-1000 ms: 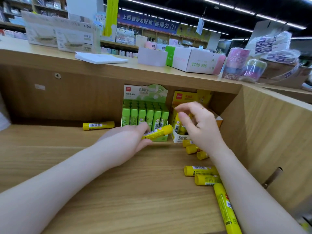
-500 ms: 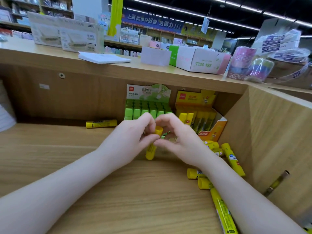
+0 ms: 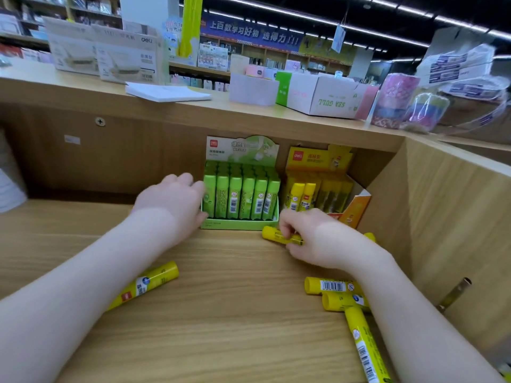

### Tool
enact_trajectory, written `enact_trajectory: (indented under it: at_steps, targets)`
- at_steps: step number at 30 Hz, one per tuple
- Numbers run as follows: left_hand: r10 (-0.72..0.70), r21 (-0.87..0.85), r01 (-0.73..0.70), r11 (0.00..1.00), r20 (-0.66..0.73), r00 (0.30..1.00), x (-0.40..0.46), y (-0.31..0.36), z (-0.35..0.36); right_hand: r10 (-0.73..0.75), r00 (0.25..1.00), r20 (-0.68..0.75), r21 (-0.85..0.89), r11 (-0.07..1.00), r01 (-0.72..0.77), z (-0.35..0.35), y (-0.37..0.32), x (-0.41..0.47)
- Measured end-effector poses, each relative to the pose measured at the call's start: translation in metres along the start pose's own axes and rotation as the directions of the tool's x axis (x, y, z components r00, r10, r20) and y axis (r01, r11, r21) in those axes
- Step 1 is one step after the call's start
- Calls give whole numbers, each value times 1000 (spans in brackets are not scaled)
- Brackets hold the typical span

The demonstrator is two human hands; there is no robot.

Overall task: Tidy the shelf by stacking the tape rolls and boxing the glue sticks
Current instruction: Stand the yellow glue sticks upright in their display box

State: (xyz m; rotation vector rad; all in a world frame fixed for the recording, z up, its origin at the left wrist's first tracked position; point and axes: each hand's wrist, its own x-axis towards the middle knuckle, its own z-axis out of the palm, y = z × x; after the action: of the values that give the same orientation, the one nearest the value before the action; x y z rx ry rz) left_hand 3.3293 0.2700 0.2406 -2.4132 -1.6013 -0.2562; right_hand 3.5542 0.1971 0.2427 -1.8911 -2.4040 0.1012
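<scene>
My right hand [image 3: 318, 239] pinches a yellow glue stick [image 3: 276, 235] lying on the shelf board in front of the yellow display box [image 3: 356, 208], which holds several upright yellow sticks. My left hand [image 3: 171, 200] is blurred beside the left wall of the full green glue stick box [image 3: 240, 223]. Its fingers curl downward and hide whatever is under them. Loose yellow sticks lie by my right forearm [image 3: 331, 286] [image 3: 365, 346], and one lies under my left forearm [image 3: 149, 281]. Wrapped tape rolls [image 3: 398, 103] [image 3: 425, 111] stand on the counter top at the right.
The wooden shelf board [image 3: 221, 313] is walled by a side panel [image 3: 448, 230] on the right and a back panel. On the counter above stand a white "SEA GULL" carton [image 3: 326, 98], a notepad [image 3: 166, 92] and product boxes [image 3: 124, 59].
My hands have parted. The right hand dropped to the board with a yellow stick; the left hand swung left past the green box. A yellow stick now lies under my left forearm.
</scene>
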Motion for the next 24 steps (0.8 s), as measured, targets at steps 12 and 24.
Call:
enact_trajectory:
  at_steps: [12, 24]
  targets:
    - [26, -88, 21, 996, 506, 862, -36, -16, 1, 323, 787, -525, 394, 912, -112, -3, 32, 14]
    - [125, 59, -134, 989, 135, 983, -28, -14, 19, 489, 675, -552, 464, 853, -239, 2, 35, 19]
